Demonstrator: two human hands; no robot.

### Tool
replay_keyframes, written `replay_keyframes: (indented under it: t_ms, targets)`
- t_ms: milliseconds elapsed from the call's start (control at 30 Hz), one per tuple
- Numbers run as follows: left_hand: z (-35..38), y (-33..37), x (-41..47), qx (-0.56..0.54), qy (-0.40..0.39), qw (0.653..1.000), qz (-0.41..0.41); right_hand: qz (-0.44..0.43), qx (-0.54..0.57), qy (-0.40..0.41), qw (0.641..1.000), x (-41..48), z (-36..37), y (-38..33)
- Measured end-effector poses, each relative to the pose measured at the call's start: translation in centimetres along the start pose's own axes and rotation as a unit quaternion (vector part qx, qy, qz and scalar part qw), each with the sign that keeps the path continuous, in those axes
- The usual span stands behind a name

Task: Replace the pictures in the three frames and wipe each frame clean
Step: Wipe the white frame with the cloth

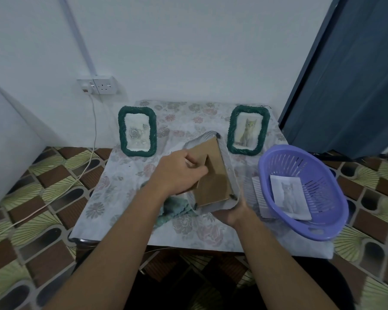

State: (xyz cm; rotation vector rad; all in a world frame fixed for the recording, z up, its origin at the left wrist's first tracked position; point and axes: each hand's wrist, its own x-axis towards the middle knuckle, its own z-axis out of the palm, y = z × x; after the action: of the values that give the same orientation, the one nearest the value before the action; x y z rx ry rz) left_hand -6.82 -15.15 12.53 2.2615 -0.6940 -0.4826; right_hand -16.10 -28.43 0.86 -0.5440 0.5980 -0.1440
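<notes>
A white woven frame (229, 162) is held face down over the table, its brown cardboard back (215, 182) showing. My right hand (233, 212) grips its near bottom edge. My left hand (179, 173) pinches the cardboard stand flap on the back. Two green woven frames stand at the back: the left frame (137, 131) shows roses, the right frame (247, 130) shows an orange cat. A grey cat picture (289, 196) lies in the purple basket (323, 224). A teal cloth (174, 208) lies under the held frame.
The small table (121, 182) has a floral cover and stands against the white wall. A wall socket (99, 86) with a cable sits at the left. A blue curtain (349, 74) hangs at the right. White paper (259, 198) lies beside the basket.
</notes>
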Motion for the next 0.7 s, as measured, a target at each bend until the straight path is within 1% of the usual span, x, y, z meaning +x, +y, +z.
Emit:
replay_keyframes:
  t_ms: [67,133,167,267,433,567,700]
  targets:
    - [-0.2,0.0,-0.1,-0.069,-0.005,0.998,-0.009,0.036,-0.037,-0.011,0.999,0.1,0.3,0.4]
    - [-0.4,0.2,-0.4,-0.126,-0.020,0.992,-0.012,0.065,-0.106,-0.061,0.990,-0.2,1.3,0.6]
    - [-0.5,0.2,-0.6,-0.149,-0.032,0.988,-0.013,0.075,-0.122,-0.079,0.987,-0.3,1.7,0.6]
    - [-0.7,0.0,-0.7,-0.203,-0.054,0.977,-0.022,0.084,-0.102,-0.104,0.986,-0.3,1.8,0.4]
    - [-0.5,-1.5,-0.6,-0.240,-0.060,0.969,-0.019,0.083,-0.038,-0.133,0.987,-0.6,1.5,-0.7]
    - [-0.4,-3.1,-0.3,-0.273,-0.059,0.960,-0.015,0.060,-0.061,-0.071,0.994,-1.0,1.6,-1.5]
    - [-0.2,-4.8,0.3,-0.236,-0.029,0.971,-0.015,0.055,-0.081,-0.054,0.994,-1.0,1.1,-2.2]
